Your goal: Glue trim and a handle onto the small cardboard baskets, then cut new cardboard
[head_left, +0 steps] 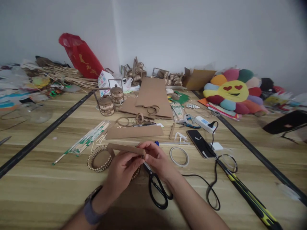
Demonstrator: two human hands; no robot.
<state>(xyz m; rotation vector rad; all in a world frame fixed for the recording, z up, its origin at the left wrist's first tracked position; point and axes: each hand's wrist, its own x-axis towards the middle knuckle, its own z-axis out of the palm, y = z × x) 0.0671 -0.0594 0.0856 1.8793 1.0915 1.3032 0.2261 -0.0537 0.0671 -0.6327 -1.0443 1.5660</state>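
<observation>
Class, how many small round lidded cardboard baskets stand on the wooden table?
2 clearly: one round lidded cardboard basket left of the flat cardboard sheets, a second basket just behind it. More may hide among similar pieces by the wall.

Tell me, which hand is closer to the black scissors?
Right. The right hand lies just over the blades of the scissors; the left hand sits off to their left. Both pinch a cardboard strip.

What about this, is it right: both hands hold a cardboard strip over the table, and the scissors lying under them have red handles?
Not quite. In the head view the left hand and right hand do hold the cardboard strip over the table, but the scissors lying under them have black handles, not red.
</observation>
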